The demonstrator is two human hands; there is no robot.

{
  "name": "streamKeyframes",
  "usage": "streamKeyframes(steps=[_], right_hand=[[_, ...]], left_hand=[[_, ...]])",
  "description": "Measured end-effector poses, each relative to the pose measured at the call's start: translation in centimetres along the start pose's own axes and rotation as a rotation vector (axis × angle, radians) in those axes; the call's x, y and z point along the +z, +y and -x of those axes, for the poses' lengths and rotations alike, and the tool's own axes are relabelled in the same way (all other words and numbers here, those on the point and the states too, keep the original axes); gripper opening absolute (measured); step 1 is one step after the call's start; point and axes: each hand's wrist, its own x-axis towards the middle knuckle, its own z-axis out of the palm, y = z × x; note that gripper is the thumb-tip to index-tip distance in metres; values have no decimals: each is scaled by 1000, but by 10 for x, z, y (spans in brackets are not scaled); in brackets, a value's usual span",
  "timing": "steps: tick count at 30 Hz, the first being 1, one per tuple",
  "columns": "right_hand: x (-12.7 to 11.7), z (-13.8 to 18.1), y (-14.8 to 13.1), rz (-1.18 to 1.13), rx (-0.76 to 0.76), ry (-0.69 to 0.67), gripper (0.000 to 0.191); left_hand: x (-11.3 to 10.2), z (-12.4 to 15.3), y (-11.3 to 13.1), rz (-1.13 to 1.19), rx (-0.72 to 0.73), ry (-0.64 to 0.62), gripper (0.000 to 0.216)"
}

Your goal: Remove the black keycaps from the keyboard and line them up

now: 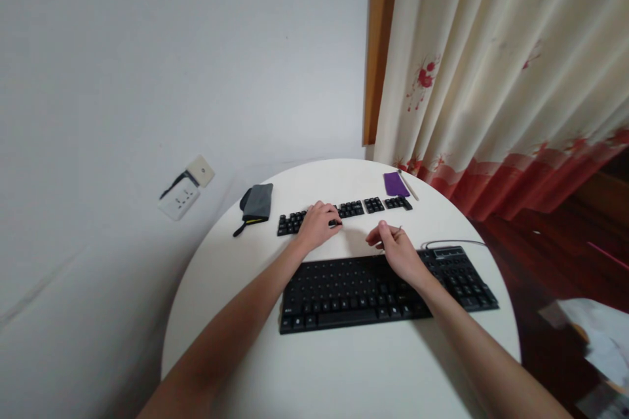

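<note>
A black keyboard (344, 285) lies across the round white table; keycaps are off much of its upper left part, leaving bare switch posts. Behind it, loose black keycaps (351, 209) stand in rows and small blocks. My left hand (318, 224) reaches over the left part of these rows, its fingers closed on a small black keycap (335, 223) at the thumb. Just above the keyboard's back edge is my right hand (397, 252), fingers curled together. A thin, wire-like bit shows by its fingers, too small to name.
A grey pouch (258, 201) with a black strap lies at the back left. At the back right are a purple cloth-like piece (396, 184) and a pale pen-like stick (409, 186). The keyboard's cable (455, 241) curves off rightward. Wall and curtain (442, 78) stand behind the table (344, 373).
</note>
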Motion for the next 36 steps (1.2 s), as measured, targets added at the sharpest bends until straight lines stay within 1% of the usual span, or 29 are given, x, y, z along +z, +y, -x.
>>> streamKeyframes(steps=[2,6,10,19,29,36], right_hand=[[0,0,0,-3,-3,3,66],[0,0,-1,-9,-2,-1,65],[1,1,-2,-2,-19,6,65],[-4,1,-6,4,-24,28,63],[-6,2,-12,9,-33,34,62],[-7,2,-12,11,-30,31,61]], left_hand=[[0,0,1,-3,-6,25,10],[2,0,2,-33,-37,51,33],[3,-1,1,-59,-77,50,41],[4,0,1,-56,-135,27,43],[8,1,-4,-66,-118,54,43],[7,1,-4,-68,-132,41,44]])
